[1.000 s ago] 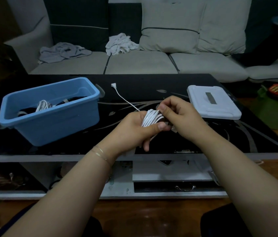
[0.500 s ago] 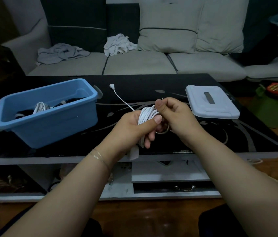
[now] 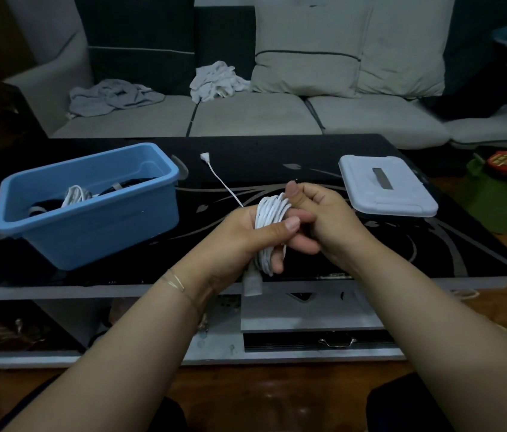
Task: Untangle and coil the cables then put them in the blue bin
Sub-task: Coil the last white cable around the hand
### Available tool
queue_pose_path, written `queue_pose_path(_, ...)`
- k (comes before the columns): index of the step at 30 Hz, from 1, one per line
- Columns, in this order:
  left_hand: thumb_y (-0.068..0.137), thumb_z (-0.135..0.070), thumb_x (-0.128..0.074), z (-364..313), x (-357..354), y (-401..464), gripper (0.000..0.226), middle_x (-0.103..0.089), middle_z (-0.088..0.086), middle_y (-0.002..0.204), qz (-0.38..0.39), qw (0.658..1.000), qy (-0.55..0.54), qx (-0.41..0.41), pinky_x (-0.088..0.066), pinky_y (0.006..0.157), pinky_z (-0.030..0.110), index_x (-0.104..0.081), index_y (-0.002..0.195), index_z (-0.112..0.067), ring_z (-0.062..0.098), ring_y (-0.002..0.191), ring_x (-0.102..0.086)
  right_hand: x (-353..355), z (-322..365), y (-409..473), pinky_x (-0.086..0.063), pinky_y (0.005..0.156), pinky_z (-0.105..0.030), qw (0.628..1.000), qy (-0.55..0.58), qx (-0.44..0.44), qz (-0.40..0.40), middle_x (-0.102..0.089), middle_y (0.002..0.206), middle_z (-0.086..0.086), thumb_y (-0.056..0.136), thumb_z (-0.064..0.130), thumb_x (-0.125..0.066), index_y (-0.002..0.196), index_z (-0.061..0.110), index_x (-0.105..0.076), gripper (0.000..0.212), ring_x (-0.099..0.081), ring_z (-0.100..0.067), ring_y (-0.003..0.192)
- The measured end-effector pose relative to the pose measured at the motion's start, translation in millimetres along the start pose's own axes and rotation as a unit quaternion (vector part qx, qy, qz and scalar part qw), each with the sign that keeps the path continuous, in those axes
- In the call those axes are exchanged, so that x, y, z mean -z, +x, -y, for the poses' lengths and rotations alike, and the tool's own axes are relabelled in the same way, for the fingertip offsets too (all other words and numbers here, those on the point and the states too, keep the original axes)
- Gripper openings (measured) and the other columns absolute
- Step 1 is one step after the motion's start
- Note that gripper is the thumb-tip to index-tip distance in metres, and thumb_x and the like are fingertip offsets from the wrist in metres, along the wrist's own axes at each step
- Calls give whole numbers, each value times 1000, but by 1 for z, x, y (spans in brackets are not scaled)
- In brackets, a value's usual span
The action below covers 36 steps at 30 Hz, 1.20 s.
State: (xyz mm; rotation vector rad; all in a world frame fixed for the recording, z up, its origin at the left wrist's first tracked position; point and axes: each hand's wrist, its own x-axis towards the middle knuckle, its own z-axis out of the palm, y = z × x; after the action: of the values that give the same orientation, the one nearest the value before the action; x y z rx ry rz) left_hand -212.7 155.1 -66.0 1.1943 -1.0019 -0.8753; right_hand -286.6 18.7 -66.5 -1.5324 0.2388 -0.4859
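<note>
Head view: both hands' fingers (image 3: 289, 226) clasp looped, smooth white cable (image 3: 269, 212) beside blue bin (image 3: 105, 226)

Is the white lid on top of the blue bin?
No, the white lid lies on the black table, apart from the open blue bin.

There is a single view, from a camera on the person's head, looking forward and down from the near long edge of the black glass coffee table (image 3: 277, 157). It sits close: both forearms enter from the bottom corners, and the left hand (image 3: 246, 232) and right hand (image 3: 327, 219) meet near the frame's centre, above that near edge. The wide lens bends the table's edges and takes in the sofa (image 3: 246, 116) beyond the far edge.
</note>
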Motion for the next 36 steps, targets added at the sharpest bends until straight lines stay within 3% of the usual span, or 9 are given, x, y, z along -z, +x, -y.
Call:
queue_pose_path(3,90,-21,-57,-2,0,0,30,-69,28,84,-35,998,-33,-29,-47,57,12,-70,113,-7,5,47,-49,-2,-4,1,-37,47,-24,999,-35,-8,0,-57,54,7,97,15,-53,73,18,-60,25,-46,-10,48)
queue_pose_path(7,88,-22,-59,-3,3,0,35,-52,22,67,-52,996,-74,-22,-50,73,17,-69,115,-1,31,82,-50,-6,-5,-1,-46,49,-23,993,-118,8,-19,-67,65,0,98,14,-45,84,26,-65,28,-58,-15,56)
queue_pose_path(12,87,-6,-56,-15,12,3,46,-68,5,121,-106,981,-152,-58,-45,71,16,-49,132,1,0,50,-47,-12,-15,-6,-45,63,-30,957,-286,30,32,-61,64,4,101,34,-41,73,25,-57,33,-55,-10,62)
queue_pose_path(17,91,2,-50,-20,32,6,36,-69,10,119,-237,950,-191,-71,-47,55,14,-49,127,1,3,57,-57,-21,-24,-15,-33,52,-29,875,-466,91,96,-48,64,11,99,39,-41,101,31,-51,13,-47,-13,62)
queue_pose_path(23,98,3,-43,-6,32,8,40,-62,5,126,-262,964,-22,-43,-53,67,16,-39,137,-3,13,91,-72,-25,-18,-19,-29,58,-32,818,-550,136,98,-48,71,7,98,41,-42,105,26,-54,21,-51,-23,71)
queue_pose_path(29,100,-7,-47,-6,31,7,41,-59,-8,124,-226,966,123,-21,-53,69,15,-36,139,-9,8,88,-72,-26,-15,-22,-26,49,-29,826,-532,163,91,-52,63,8,94,43,-45,92,32,-54,15,-52,-20,64)
queue_pose_path(31,98,-17,-52,-4,30,7,37,-59,-18,119,-220,938,267,-9,-47,77,8,-48,134,-8,-3,101,-64,-25,-14,-23,-30,53,-30,820,-539,163,106,-59,73,5,94,41,-44,108,32,-55,20,-57,-22,70)
queue_pose_path(33,96,-30,-54,-2,33,8,33,-62,-9,119,-218,873,436,4,-47,88,21,-57,121,-8,9,114,-59,-23,-13,-23,-31,55,-31,816,-544,159,111,-57,72,5,95,41,-43,106,30,-54,19,-56,-23,70)
queue_pose_path(36,96,-49,-45,-3,33,4,42,-69,7,92,-205,836,507,43,-51,76,38,-58,88,-11,29,94,-66,-16,-7,-24,-28,55,-31,812,-554,167,79,-47,60,10,94,46,-44,86,31,-50,18,-47,-16,62)
